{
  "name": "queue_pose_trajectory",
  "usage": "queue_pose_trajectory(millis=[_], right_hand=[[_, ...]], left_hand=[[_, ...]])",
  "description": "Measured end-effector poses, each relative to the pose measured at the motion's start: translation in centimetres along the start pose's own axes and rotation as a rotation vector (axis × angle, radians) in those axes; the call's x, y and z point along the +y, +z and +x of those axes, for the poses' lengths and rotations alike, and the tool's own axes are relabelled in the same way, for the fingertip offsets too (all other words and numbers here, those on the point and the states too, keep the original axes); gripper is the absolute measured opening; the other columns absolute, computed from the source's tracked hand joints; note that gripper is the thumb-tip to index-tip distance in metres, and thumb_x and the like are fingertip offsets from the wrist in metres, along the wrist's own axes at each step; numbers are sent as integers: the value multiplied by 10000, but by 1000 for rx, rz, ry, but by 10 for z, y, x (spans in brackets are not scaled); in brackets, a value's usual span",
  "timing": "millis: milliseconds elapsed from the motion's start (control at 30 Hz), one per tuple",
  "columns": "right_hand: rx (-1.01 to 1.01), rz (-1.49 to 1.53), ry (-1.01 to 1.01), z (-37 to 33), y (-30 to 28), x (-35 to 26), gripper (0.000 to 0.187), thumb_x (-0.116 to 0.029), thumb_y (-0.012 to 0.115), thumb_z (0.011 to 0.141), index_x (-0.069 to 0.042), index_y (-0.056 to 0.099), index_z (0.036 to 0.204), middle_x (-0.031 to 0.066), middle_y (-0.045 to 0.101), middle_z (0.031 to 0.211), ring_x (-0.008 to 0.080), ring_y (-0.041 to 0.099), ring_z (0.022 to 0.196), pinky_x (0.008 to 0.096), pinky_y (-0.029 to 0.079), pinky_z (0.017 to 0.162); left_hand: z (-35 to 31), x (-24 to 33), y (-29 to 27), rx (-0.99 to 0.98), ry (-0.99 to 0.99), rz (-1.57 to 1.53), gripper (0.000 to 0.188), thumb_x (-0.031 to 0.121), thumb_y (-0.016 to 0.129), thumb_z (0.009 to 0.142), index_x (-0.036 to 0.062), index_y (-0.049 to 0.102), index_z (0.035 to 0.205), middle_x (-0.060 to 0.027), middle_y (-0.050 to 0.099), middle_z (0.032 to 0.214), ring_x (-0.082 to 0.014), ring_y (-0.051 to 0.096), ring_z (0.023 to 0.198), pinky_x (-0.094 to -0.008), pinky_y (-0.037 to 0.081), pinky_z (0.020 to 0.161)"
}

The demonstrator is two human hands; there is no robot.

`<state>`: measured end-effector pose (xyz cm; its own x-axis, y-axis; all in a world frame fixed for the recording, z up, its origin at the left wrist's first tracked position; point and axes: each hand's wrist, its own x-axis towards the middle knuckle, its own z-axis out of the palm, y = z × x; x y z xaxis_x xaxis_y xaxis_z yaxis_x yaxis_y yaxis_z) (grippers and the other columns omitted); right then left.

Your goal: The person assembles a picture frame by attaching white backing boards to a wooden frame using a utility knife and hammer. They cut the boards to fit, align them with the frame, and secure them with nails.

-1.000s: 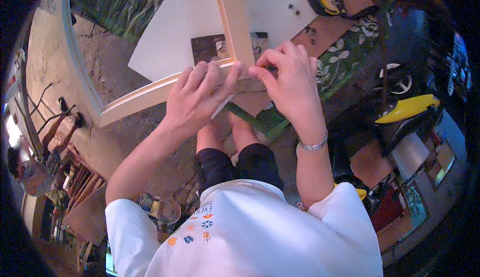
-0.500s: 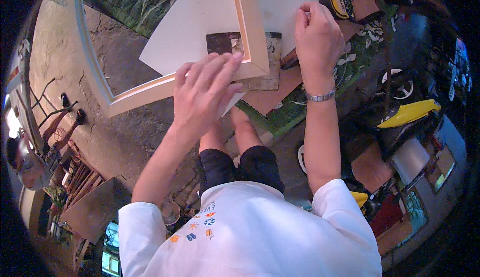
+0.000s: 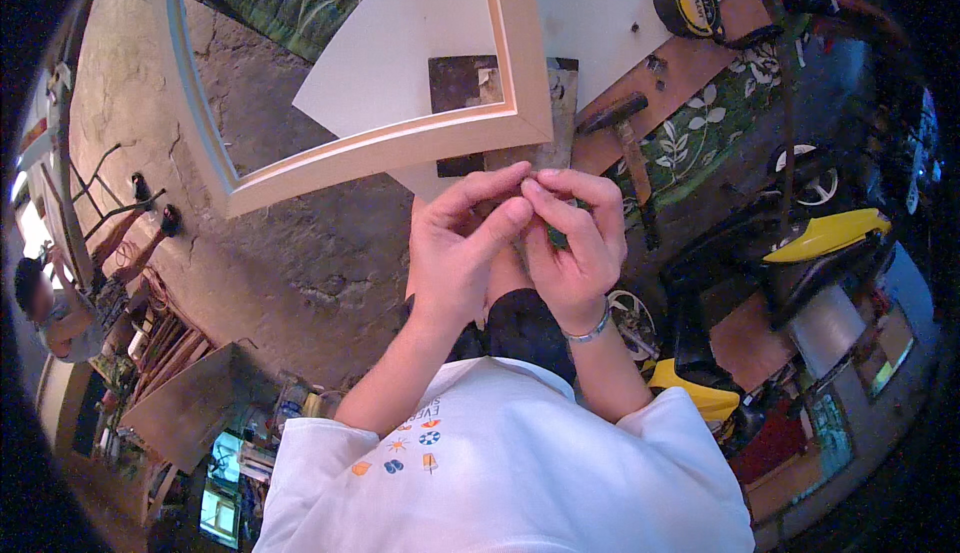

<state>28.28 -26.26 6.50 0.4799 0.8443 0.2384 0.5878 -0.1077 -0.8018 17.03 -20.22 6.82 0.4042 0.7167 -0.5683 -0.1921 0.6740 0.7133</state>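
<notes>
My left hand (image 3: 458, 243) and my right hand (image 3: 578, 248) meet in front of my body, thumbs and fingertips pinched together. Anything between the fingertips is too small to make out. Just beyond them, the corner of a pale wooden frame (image 3: 390, 154) rests over a worn flat plate (image 3: 563, 103) with dark and light patches. To the right of my hands lies a hammer (image 3: 632, 158) with a dark head and a wooden handle. Farther off, a yellow and black tape measure (image 3: 688, 5) sits on the work surface.
Small dark bits (image 3: 656, 68) lie on a brown board near the white panel (image 3: 610, 13). Green leaf-patterned cloth (image 3: 690, 138) shows beneath. A yellow and black motorbike (image 3: 820, 231) stands at right. At far left is another person (image 3: 70, 308), near stacked wood sticks (image 3: 170, 343).
My left hand has left the frame's corner and my right hand has come back from beside the tape measure; their fingertips now meet. The hammer is now uncovered.
</notes>
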Motion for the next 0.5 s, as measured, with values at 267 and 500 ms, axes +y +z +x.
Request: queue_pose_trajectory(millis=[267, 500], right_hand=[[-158, 317, 232, 4, -13, 14, 159, -50, 754, 842, -43, 702, 992, 112, 628, 1041, 236, 648, 916, 328, 533, 764], [-290, 326, 299, 12, -23, 15, 77, -46, 709, 876, -33, 662, 936, 94, 570, 983, 223, 615, 902, 316, 521, 751]], left_hand=[[7, -1, -22, -78, 60, 248, 182, -19, 757, 856, -22, 727, 1035, -87, 741, 936, -138, 706, 883, -267, 572, 798], [4, -1, -18, -102, 18, 235, 131, -1, 765, 856, -18, 716, 976, -70, 739, 956, -124, 699, 861, -257, 565, 784]])
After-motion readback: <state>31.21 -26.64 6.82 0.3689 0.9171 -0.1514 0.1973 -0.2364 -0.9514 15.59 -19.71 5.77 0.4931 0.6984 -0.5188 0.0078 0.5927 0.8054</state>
